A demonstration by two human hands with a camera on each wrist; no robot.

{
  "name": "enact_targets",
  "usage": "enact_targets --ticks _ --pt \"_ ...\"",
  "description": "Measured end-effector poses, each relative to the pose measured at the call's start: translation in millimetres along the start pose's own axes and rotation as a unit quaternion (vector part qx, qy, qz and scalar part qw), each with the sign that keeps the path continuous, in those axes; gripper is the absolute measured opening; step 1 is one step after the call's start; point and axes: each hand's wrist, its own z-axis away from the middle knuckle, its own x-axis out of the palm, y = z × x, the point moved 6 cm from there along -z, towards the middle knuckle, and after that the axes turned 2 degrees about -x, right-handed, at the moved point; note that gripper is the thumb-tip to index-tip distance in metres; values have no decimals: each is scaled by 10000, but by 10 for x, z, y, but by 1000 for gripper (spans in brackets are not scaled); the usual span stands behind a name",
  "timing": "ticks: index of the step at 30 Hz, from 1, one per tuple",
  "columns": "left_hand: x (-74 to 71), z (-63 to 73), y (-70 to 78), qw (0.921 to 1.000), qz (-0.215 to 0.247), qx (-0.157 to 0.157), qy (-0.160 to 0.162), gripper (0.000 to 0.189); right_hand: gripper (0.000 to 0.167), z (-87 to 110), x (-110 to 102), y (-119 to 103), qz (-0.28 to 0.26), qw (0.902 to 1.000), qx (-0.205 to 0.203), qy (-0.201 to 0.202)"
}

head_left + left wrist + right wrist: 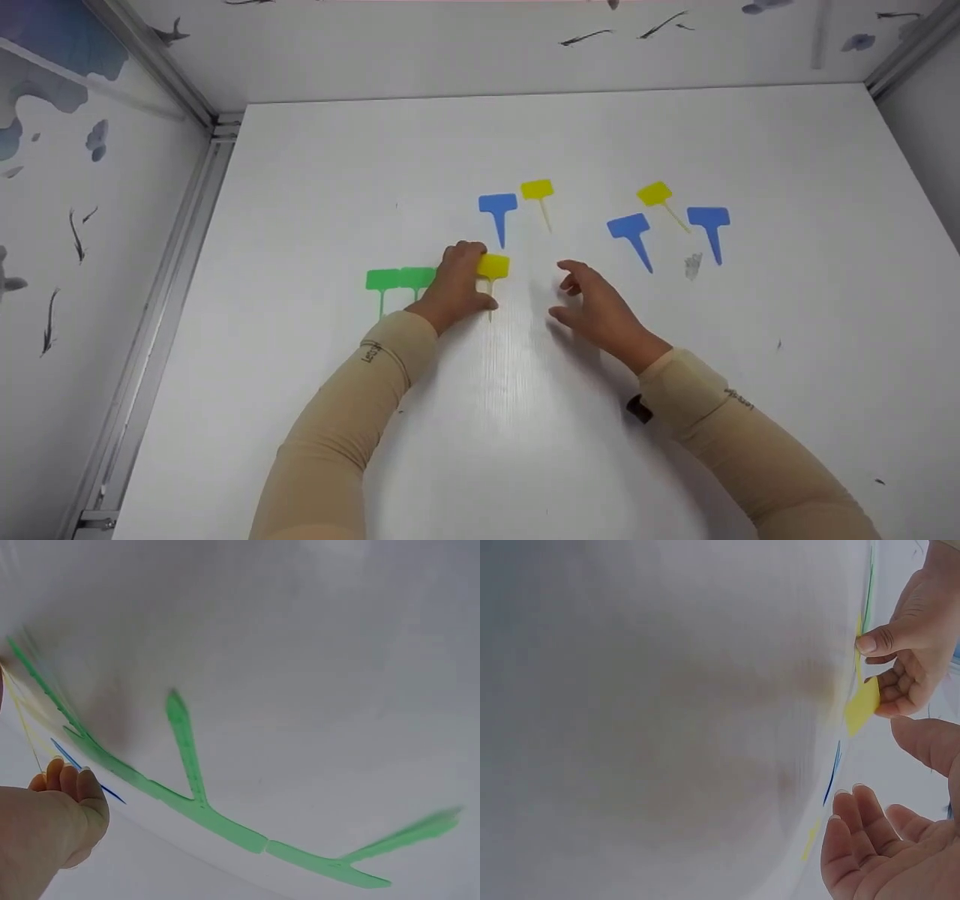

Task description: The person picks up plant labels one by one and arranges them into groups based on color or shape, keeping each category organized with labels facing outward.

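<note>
My left hand (456, 283) holds a yellow T-shaped plant label (493, 266) close over the white table. In the right wrist view, the thumb is at the label's thin stem and the fingers are by its head. Two green plant labels (382, 280) show left of this hand, heads side by side and stems toward me. The left wrist view reveals a third green label (112, 761) in that row, hidden by the hand in the head view. To the right, my right hand (604, 311) hovers with loosely bent fingers and nothing in them.
Beyond the hands lie a blue label (498, 202) and a yellow label (537, 189). Farther right are a second yellow label (655, 193) and two blue labels (628, 225), beside a grey smudge (693, 265). Patterned panels (450, 52) wall the table (315, 172).
</note>
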Motion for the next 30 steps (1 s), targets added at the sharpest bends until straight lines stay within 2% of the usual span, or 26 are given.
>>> enact_targets --ticks 8,15,21,30 --pt "-3 -39 -54 10000 16 -13 -21 75 71 -10 8 8 43 10000 -19 15" --pt "-24 -55 -69 9996 -129 251 51 75 70 -3 9 -25 76 9994 -320 84" --pt "-15 -53 -93 9999 -84 149 16 75 70 -6 13 -12 85 9999 -145 27" --pt "-16 -53 -112 9996 -277 65 -15 74 72 -20 42 7 43 9999 94 -91"
